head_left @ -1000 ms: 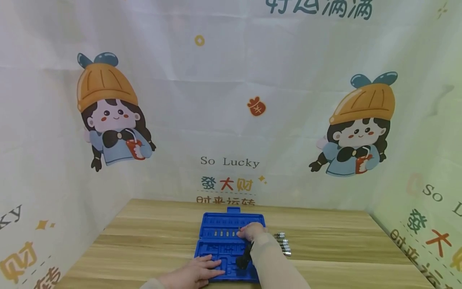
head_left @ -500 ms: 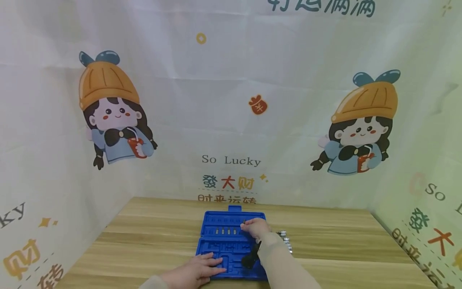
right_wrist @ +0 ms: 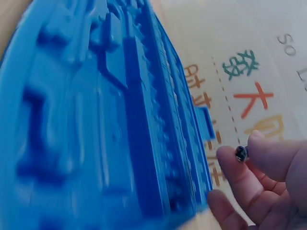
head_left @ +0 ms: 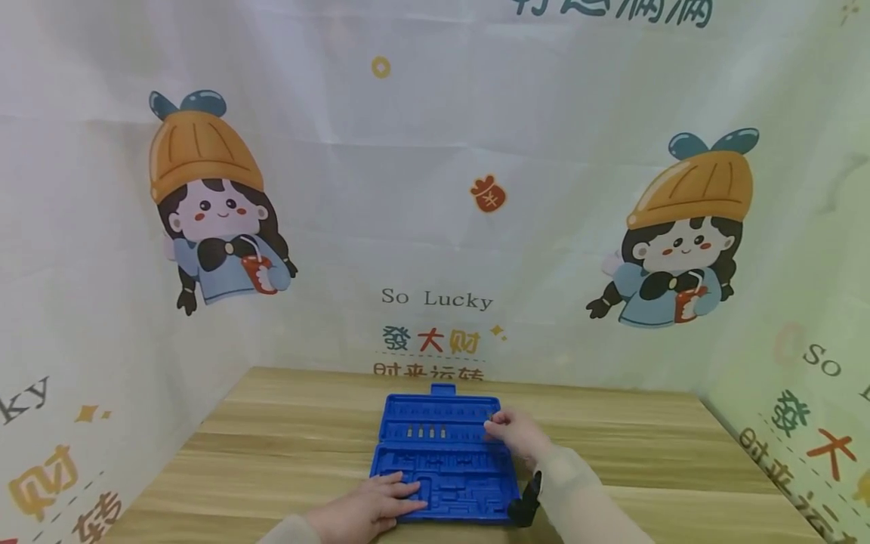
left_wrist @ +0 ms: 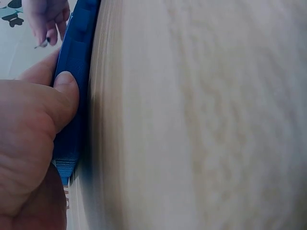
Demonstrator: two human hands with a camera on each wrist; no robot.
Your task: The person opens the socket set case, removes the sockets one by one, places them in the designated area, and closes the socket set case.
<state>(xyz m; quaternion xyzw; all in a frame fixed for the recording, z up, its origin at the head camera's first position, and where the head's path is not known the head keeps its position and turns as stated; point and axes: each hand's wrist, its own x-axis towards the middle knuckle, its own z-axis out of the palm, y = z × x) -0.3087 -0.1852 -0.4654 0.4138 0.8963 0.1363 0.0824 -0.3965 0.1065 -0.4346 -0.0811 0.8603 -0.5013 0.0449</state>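
Note:
A blue plastic tool case [head_left: 476, 483] lies unfolded on the wooden table, with molded slots in both halves. Several small metal bits [head_left: 431, 433] stand in a row in its lid. My left hand [head_left: 370, 506] rests on the near left corner, fingers straight across the slots; its thumb [left_wrist: 67, 93] presses the case's front edge in the left wrist view. Just off the lid's right edge, my right hand [head_left: 519, 434] pinches a small metal bit [right_wrist: 241, 153] between thumb and forefinger. Only its round dark end shows clearly in the right wrist view.
The wooden table [head_left: 285, 438] reaches back to a printed cloth backdrop [head_left: 326, 189]. A black wrist-worn device [head_left: 525, 505] hangs below the right sleeve, beside the case's near right corner.
My right hand has moved right from the lid's row of bits to its right edge, pinching a bit. Its arm now covers the metal pieces on the table. The left hand stays put.

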